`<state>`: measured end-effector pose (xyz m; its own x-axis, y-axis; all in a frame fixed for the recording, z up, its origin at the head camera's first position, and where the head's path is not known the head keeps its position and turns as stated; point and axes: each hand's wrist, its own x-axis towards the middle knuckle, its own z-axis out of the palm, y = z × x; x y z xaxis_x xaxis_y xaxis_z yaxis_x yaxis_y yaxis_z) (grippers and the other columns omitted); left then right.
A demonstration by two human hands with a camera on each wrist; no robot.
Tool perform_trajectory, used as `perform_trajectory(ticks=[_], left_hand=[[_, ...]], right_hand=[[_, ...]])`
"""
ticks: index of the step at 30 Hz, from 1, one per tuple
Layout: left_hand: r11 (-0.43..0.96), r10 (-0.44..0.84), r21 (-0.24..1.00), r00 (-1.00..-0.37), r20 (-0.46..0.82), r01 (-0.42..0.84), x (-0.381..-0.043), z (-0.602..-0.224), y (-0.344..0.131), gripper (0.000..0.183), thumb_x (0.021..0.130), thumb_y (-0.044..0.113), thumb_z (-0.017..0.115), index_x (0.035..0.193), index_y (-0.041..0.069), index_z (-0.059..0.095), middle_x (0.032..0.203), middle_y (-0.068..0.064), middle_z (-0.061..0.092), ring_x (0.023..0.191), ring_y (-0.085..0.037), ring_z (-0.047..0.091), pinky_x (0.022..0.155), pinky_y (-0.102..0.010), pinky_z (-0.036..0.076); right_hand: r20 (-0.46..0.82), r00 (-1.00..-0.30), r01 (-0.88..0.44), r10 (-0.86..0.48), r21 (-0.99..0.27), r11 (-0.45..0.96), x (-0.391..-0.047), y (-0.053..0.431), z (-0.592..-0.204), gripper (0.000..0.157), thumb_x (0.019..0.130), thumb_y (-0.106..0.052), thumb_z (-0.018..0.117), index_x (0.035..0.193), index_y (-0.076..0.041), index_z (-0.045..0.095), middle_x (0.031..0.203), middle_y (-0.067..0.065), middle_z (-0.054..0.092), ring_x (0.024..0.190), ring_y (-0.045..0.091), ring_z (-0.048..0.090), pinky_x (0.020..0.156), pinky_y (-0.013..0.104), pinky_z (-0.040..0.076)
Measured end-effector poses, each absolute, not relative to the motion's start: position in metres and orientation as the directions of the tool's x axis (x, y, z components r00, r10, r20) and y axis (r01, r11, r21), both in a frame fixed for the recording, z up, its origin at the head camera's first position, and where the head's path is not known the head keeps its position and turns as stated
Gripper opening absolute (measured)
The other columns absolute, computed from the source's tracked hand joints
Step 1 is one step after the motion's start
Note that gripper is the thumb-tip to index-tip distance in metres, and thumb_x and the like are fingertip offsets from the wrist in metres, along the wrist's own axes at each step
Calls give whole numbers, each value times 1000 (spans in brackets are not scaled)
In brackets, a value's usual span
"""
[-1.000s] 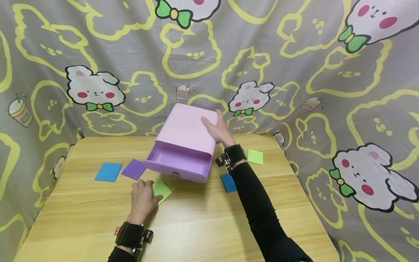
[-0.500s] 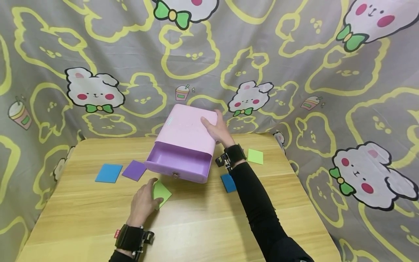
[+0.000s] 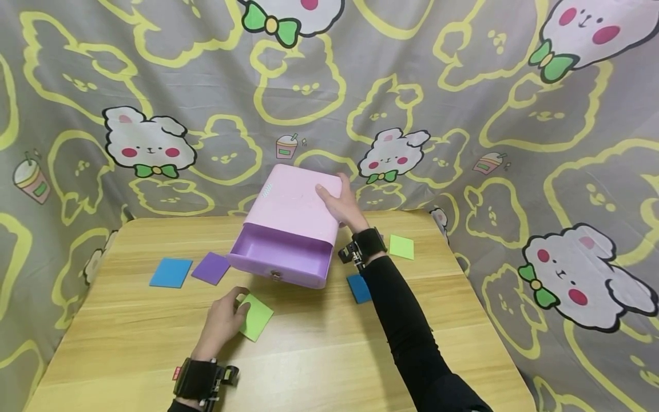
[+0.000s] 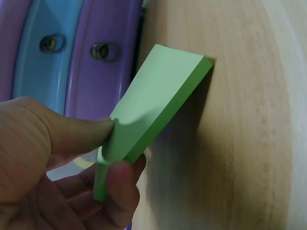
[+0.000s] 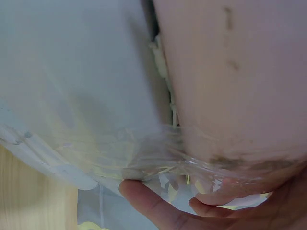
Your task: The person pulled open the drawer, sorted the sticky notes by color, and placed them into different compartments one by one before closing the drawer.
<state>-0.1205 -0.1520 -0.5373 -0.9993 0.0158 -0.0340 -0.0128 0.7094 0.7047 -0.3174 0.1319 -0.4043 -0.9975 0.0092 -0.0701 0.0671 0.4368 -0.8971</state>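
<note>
Near the open purple drawer (image 3: 304,279), I have the left hand (image 3: 222,320) pinching a green pad (image 3: 257,320) and the right hand (image 3: 347,207), some fingers hidden, gripping the pink drawer unit (image 3: 290,197) over a wood-grain table (image 3: 319,366) before rabbit-print curtain (image 3: 309,63).

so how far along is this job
Looks done: the top drawer stands open. In hand: the left hand pinches a green square, while the right hand holds the pink cabinet. Apparently left: two blue squares, a purple square and another green square on the table.
</note>
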Motion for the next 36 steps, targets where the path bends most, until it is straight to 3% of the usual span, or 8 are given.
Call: perform_trajectory(ticks=[3, 9, 14, 18, 23, 29, 36], left_hand=[[643, 30, 764, -995, -94, -53, -119, -538, -153, 30, 96, 6, 62, 126, 3, 62, 84, -10, 69, 71, -15, 60, 62, -26, 49], [480, 65, 874, -990, -127, -81, -111, -539, -155, 32, 97, 6, 63, 128, 1, 60, 89, -10, 68, 72, -11, 59, 66, -24, 51], [282, 69, 945, -979, -191, -164, -99, -535, -160, 38, 98, 10, 63, 135, 2, 55, 96, -12, 67, 75, -11, 64, 56, -33, 59], [201, 53, 957, -973, -224, -209, -87, -525, -166, 40, 98, 15, 65, 136, 7, 54, 97, -4, 67, 76, -11, 67, 53, -43, 60], [144, 68, 982, -988, -136, -125, -76, -505, -173, 39, 99, 15, 64, 135, 3, 52, 92, 8, 65, 74, -9, 67, 51, -44, 59], [-6, 97, 1000, -995, 25, 24, -71, -480, -178, 35, 100, 2, 59, 133, -5, 48, 91, 8, 68, 75, -7, 69, 43, -35, 55], [-98, 66, 989, -991, 114, 107, -74, -455, -177, 30, 100, -5, 55, 128, 4, 52, 93, 7, 68, 75, -6, 69, 42, -31, 53]], right_hand=[[-71, -997, 67, 6, -901, 429, -317, 133, -406, 88, 93, -60, 61, 161, -31, 14, 158, 24, 35, 104, 39, 65, 59, 47, 62], [-68, -998, 62, 0, -903, 425, -316, 133, -404, 89, 93, -61, 61, 161, -32, 13, 159, 25, 33, 100, 39, 67, 55, 44, 61], [-76, -997, 69, 3, -894, 444, -316, 133, -404, 89, 93, -61, 61, 162, -31, 13, 161, 25, 32, 109, 40, 63, 59, 46, 62], [-82, -997, 75, 3, -895, 439, -316, 133, -404, 87, 94, -59, 61, 161, -31, 13, 160, 24, 33, 108, 40, 64, 60, 48, 62], [-80, -997, 73, 3, -895, 441, -316, 132, -403, 88, 94, -60, 61, 161, -31, 13, 160, 24, 32, 106, 39, 64, 59, 45, 62], [-82, -997, 71, -6, -898, 435, -318, 132, -406, 90, 93, -62, 61, 162, -31, 12, 161, 24, 31, 105, 39, 65, 62, 49, 62], [-71, -997, 67, 7, -902, 426, -316, 132, -405, 88, 93, -62, 61, 161, -32, 14, 160, 24, 32, 98, 39, 66, 60, 51, 62]])
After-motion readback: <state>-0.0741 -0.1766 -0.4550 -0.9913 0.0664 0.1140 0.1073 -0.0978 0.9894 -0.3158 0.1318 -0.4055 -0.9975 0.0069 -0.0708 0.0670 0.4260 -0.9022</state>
